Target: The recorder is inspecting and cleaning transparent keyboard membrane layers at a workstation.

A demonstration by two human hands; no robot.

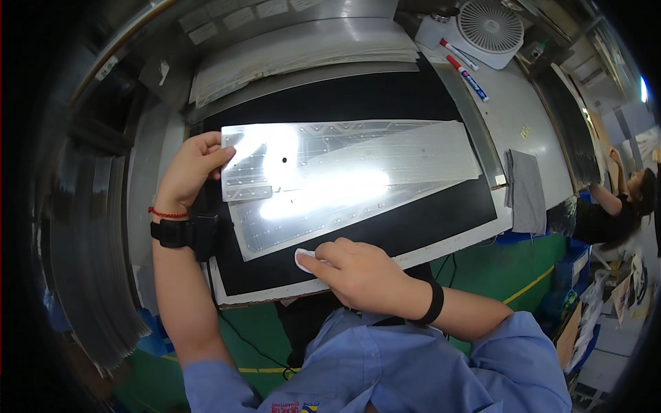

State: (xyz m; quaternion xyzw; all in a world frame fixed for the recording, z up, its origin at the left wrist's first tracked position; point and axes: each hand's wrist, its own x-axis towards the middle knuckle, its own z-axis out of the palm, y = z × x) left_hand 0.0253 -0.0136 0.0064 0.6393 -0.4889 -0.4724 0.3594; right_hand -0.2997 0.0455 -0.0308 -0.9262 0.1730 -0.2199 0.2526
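Note:
Two shiny, thin printed sheets lie crossed on a black mat [441, 224]. The upper sheet [258, 172] has a small dark hole and patterned edges. Beneath it, the lower sheet [268, 241] slants toward the right. My left hand [191, 165] pinches the upper sheet's left edge between thumb and fingers. A wad of white cloth [303, 259] sticks out of my right hand [361, 273], which is closed around it over the mat's front edge. Glare washes out part of the sheets' surface.
More flat sheets [310, 55] are stacked behind the mat. Red-capped markers [468, 78], a bottle [432, 31] and a white fan [490, 27] stand at back right. A grey cloth [526, 193] hangs at the right edge. Tall sheet stacks [86, 255] fill the left; a co-worker [620, 206] is far right.

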